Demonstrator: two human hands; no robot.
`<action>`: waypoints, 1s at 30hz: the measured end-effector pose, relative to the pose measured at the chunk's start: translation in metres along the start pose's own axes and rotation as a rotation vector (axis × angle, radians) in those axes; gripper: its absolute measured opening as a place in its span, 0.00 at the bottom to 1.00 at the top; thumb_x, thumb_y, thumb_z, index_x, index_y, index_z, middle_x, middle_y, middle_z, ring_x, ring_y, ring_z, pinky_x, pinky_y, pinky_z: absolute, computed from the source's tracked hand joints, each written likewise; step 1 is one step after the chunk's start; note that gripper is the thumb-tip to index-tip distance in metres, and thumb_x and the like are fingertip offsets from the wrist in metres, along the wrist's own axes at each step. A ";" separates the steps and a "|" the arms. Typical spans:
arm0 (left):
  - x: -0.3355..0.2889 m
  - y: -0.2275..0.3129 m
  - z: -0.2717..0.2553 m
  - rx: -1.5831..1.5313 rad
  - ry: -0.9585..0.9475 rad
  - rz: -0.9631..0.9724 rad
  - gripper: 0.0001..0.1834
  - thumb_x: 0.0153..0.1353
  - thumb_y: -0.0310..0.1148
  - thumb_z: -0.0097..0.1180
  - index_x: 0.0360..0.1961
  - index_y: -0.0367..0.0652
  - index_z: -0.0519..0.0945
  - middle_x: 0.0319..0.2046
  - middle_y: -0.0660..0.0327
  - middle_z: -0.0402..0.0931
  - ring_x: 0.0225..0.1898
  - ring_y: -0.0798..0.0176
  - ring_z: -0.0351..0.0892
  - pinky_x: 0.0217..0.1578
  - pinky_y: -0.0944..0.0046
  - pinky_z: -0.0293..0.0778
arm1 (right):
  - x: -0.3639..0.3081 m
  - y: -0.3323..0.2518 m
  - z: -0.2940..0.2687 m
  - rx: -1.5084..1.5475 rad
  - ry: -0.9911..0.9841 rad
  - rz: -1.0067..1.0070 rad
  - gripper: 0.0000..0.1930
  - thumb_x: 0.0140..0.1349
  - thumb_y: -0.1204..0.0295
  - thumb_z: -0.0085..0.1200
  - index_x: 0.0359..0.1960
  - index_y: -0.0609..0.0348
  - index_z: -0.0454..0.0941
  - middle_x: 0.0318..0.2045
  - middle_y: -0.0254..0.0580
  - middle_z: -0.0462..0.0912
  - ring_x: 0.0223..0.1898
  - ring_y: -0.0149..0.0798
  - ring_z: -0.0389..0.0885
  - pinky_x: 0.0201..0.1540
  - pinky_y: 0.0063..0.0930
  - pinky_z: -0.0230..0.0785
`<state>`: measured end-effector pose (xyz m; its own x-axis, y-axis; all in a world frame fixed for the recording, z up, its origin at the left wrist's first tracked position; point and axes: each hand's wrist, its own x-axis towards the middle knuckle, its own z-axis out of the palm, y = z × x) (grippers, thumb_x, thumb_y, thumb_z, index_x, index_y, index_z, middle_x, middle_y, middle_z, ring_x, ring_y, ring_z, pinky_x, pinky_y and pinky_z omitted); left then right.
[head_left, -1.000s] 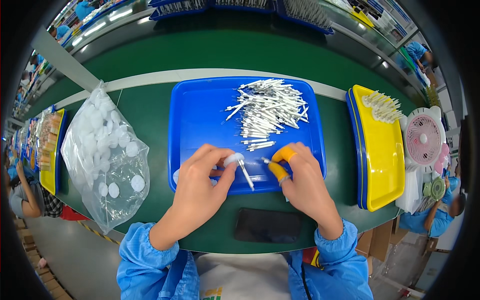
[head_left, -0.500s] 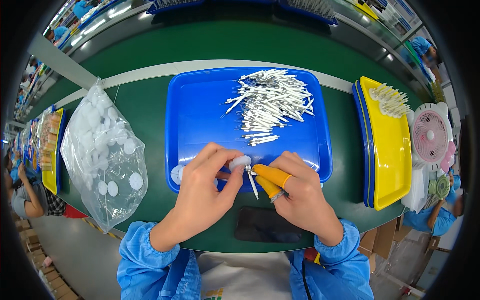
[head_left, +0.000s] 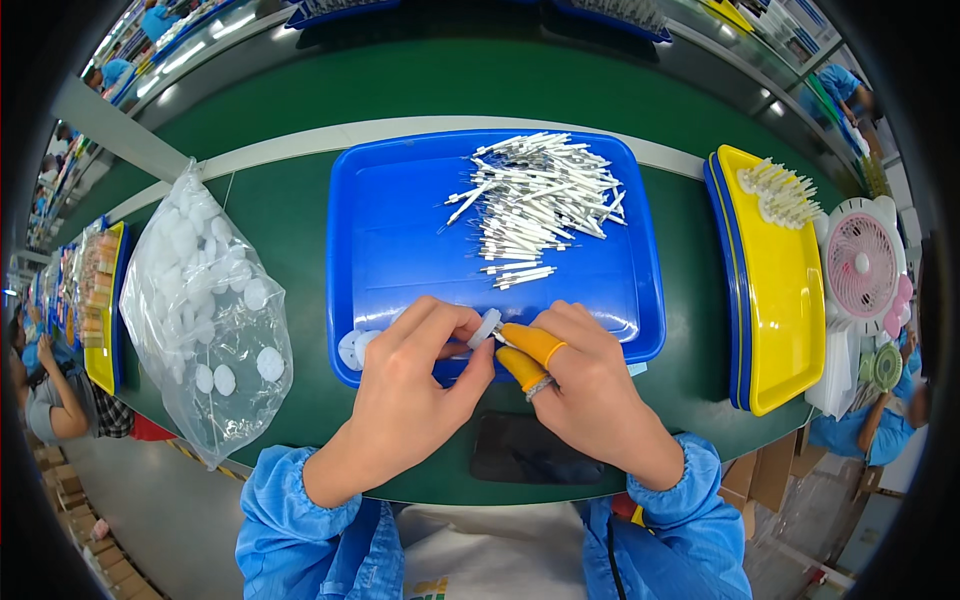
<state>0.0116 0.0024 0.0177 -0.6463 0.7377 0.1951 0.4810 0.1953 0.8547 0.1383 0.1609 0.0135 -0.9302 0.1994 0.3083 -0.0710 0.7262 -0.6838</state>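
Observation:
My left hand is closed, pinching a white round plastic disc on edge between thumb and fingers. My right hand, with yellow finger covers on thumb and forefinger, is closed against the disc's right side. Between its covered fingertips shows a sliver of a thin white stick with a metallic end; the rest is hidden. Both hands are over the near rim of a blue tray. In that tray lies a heap of white sticks with thin wire ends. More white discs rest at its near left corner.
Left of the tray is a clear bag of white discs. A dark phone-like slab lies near the table edge. At right are stacked yellow and blue trays, the top one holding assembled white pieces, beside a small pink-and-white fan.
The white stick that hung down between my hands no longer shows there. My right fingertips have shifted slightly left against the disc, which has turned more on edge.

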 end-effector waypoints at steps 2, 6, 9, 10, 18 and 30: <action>-0.002 -0.004 0.001 0.003 0.002 0.027 0.10 0.62 0.18 0.69 0.43 0.32 0.84 0.38 0.53 0.83 0.38 0.55 0.92 0.39 0.59 0.91 | -0.003 -0.001 0.002 0.020 -0.034 0.001 0.17 0.40 0.87 0.63 0.38 0.76 0.86 0.37 0.50 0.79 0.40 0.53 0.78 0.43 0.46 0.70; -0.006 -0.002 0.000 0.042 0.004 0.051 0.11 0.61 0.19 0.69 0.44 0.33 0.84 0.36 0.52 0.81 0.34 0.51 0.90 0.33 0.57 0.86 | -0.003 -0.010 0.003 0.072 0.065 0.023 0.17 0.40 0.87 0.62 0.36 0.76 0.85 0.33 0.51 0.79 0.35 0.55 0.77 0.40 0.47 0.71; -0.010 -0.002 0.003 0.069 -0.011 0.058 0.11 0.61 0.19 0.68 0.45 0.34 0.84 0.36 0.51 0.80 0.31 0.50 0.88 0.29 0.56 0.81 | -0.006 -0.010 0.010 0.081 0.103 0.044 0.16 0.40 0.87 0.61 0.36 0.75 0.86 0.32 0.52 0.79 0.34 0.56 0.77 0.39 0.48 0.71; -0.011 -0.003 0.004 0.077 -0.019 0.056 0.11 0.61 0.19 0.68 0.45 0.34 0.84 0.37 0.52 0.80 0.31 0.50 0.88 0.29 0.55 0.81 | -0.006 -0.011 0.014 0.078 0.107 0.057 0.16 0.41 0.87 0.61 0.36 0.74 0.86 0.32 0.52 0.79 0.34 0.57 0.77 0.39 0.48 0.72; 0.000 -0.009 -0.005 0.124 0.099 0.037 0.12 0.65 0.19 0.67 0.49 0.34 0.84 0.40 0.51 0.81 0.37 0.50 0.89 0.35 0.57 0.86 | 0.020 0.012 -0.004 -0.033 0.013 0.133 0.13 0.46 0.87 0.64 0.37 0.72 0.88 0.36 0.51 0.80 0.42 0.57 0.79 0.45 0.47 0.74; 0.004 0.002 -0.019 -0.078 -0.004 -0.171 0.06 0.69 0.19 0.66 0.45 0.31 0.87 0.42 0.57 0.83 0.42 0.65 0.89 0.44 0.63 0.90 | 0.015 0.000 -0.018 0.036 -0.081 0.184 0.18 0.47 0.88 0.63 0.43 0.70 0.85 0.38 0.50 0.80 0.43 0.55 0.78 0.47 0.44 0.71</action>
<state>-0.0013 -0.0060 0.0290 -0.7124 0.7005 0.0415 0.3166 0.2680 0.9099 0.1304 0.1757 0.0300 -0.9544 0.2718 0.1232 0.0909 0.6581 -0.7474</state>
